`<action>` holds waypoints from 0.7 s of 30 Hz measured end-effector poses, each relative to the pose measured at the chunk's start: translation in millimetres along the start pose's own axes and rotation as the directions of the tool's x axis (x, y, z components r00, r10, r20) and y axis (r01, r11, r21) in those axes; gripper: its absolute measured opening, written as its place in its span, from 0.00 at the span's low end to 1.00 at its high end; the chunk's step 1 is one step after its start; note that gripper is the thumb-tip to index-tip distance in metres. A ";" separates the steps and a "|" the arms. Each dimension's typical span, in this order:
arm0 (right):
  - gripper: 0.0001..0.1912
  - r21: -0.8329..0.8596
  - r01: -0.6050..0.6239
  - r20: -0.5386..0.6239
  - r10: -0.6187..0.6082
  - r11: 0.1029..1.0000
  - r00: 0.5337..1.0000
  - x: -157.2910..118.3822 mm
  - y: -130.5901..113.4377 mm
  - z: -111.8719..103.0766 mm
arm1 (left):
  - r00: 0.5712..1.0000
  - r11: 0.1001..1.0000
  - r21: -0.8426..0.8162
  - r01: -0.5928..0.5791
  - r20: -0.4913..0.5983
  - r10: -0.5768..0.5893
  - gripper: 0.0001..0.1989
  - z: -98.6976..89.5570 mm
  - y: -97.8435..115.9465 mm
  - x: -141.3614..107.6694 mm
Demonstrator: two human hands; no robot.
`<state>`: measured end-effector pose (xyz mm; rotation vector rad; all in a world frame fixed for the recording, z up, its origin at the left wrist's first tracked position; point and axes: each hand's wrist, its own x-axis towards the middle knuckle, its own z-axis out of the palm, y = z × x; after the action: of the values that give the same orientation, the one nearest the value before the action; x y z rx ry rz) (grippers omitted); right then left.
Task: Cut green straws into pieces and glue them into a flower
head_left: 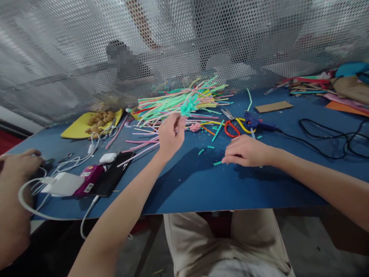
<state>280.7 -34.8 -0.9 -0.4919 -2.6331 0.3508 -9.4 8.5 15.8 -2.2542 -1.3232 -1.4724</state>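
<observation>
Just in front of the pile of fuzzy stems, seen from the head, the left hand pinches a green tuft between thumb and closed fingers. The tuft rises above the fingertips, bushy and ragged; its lower end is hidden in the grip, and its top blends into the similarly coloured stems behind.

To the right of the pile and nearer the person, the right hand is palm down with curled fingers. A short green piece meets its fingertips; I cannot tell whether they grip it, since the knuckles hide the underside.

Right of the pile lie red-and-yellow-handled scissors and a blue glue gun, its lower part obscured. At the pile's near edge sits a knobbly pink curl. Far left of it, another person's hand is cut off by the frame. Behind the pile, a perforated metal screen blurs everything beyond.
</observation>
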 end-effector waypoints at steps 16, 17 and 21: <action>0.12 -0.033 -0.071 0.140 0.075 0.997 0.987 3.6 5.7 13.5 | 0.957 0.978 -0.204 0.049 0.289 0.012 0.15 4.0 34.0 -13.9; 0.12 -0.040 -0.072 0.138 0.077 0.997 0.988 3.8 5.1 13.8 | 0.956 0.974 -0.219 0.052 0.294 0.015 0.14 4.0 34.5 -13.9; 0.10 -0.029 -0.128 0.031 0.129 0.991 0.991 3.8 4.7 12.6 | 0.940 0.936 -0.329 0.128 0.342 -0.009 0.15 5.3 35.9 -14.4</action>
<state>273.0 -31.1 -12.0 -0.6719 -2.6474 0.3666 18.4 -18.8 13.3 -2.8189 -1.3243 -1.4922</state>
